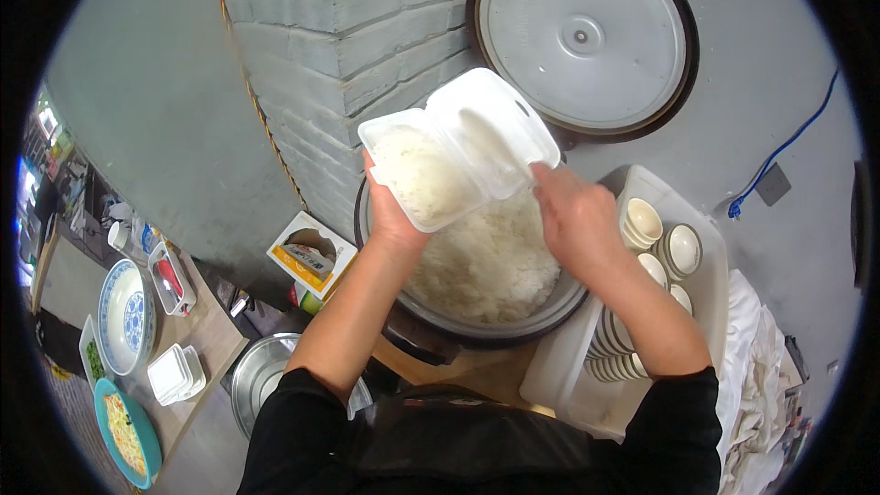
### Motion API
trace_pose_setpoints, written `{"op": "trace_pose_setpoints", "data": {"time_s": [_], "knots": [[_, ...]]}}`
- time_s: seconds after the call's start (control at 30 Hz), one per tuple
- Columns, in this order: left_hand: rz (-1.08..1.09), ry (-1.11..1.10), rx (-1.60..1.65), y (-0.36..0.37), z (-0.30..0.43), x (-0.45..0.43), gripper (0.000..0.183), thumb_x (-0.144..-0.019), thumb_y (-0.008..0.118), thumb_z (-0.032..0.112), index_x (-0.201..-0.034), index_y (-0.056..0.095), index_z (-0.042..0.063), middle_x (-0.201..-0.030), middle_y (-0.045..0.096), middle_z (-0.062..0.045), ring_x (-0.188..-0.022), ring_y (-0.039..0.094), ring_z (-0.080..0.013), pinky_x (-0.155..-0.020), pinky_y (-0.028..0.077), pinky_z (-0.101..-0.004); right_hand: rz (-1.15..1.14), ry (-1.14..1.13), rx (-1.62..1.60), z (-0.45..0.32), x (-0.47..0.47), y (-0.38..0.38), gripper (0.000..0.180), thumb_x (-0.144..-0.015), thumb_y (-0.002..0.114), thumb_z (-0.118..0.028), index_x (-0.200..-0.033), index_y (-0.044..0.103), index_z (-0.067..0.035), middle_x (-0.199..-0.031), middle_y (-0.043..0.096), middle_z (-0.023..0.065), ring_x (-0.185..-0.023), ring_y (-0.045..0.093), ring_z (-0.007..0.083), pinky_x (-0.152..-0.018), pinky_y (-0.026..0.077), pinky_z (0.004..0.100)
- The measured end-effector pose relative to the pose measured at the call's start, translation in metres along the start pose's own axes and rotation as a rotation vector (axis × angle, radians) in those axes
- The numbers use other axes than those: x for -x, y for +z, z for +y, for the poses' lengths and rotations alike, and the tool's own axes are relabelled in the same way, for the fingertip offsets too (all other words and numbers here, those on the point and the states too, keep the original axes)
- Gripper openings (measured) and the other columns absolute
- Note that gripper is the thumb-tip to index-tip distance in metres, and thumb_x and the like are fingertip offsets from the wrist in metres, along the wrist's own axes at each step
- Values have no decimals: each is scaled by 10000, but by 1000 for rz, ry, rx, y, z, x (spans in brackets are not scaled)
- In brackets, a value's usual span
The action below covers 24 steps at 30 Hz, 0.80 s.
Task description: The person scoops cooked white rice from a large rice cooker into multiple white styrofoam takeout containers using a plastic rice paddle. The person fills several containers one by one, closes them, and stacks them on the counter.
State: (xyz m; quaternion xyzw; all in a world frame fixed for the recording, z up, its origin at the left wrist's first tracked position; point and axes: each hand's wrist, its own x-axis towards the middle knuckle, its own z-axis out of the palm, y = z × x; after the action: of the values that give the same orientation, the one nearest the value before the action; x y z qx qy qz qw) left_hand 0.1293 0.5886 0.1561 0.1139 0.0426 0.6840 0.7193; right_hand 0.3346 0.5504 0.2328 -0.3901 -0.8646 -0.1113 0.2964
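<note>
A white foam takeout box (474, 141) with its hinged lid raised rests on my left hand (395, 210), which grips it from below. Cooked rice (423, 175) fills the bottom half of the box. My right hand (574, 210) is at the lid side; its fingers are blurred, and a pale blurred shape, perhaps a rice paddle, shows over the lid, so its grip is unclear. Beneath both hands stands a large round rice cooker (474, 333) holding a mass of white rice (481, 268).
The cooker's round lid (581, 34) is raised behind. At right, a white plastic bin (711, 247) holds stacked bowls. Left are a cardboard box (313, 258), a steel basin lid (258, 371), and a table (172, 419) with a patterned bowl (127, 316) and a turquoise bowl (148, 436) of shredded food.
</note>
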Motion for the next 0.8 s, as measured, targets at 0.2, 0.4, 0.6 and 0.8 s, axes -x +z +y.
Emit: {"op": "trace_pose_setpoints", "data": {"time_s": [0.2,0.4,0.6,0.8], "knots": [[21,34,-48,0,1,4,663,-899,289,632,-1309,462,140,-1314,489,-66,-1192,478,-286,-1002,397,-442,-151,302,-256,9,-3,19,160,-842,549,-65,-962,625,8,-738,599,200,-693,579,357,-626,448,389],[-3,39,-21,-9,3,2,622,-901,324,598,-1307,470,149,-1324,489,-61,-1198,478,-281,-1005,391,-443,-176,571,-620,6,-17,7,171,-854,534,-95,-943,631,15,-746,600,214,-684,563,381,-634,442,405],[15,125,-1,-7,5,3,623,-897,322,593,-1293,477,139,-1311,497,-64,-1197,474,-281,-1010,387,-435,-207,256,115,5,6,6,162,-837,542,-87,-962,602,-3,-778,588,221,-710,559,409,-623,443,424],[-38,142,-26,-5,8,4,629,-897,322,588,-1299,469,128,-1323,490,-67,-1210,467,-287,-1027,375,-438,-77,361,-259,0,-11,3,127,-828,549,-73,-939,582,-21,-771,574,232,-764,543,437,-650,445,442]]}}
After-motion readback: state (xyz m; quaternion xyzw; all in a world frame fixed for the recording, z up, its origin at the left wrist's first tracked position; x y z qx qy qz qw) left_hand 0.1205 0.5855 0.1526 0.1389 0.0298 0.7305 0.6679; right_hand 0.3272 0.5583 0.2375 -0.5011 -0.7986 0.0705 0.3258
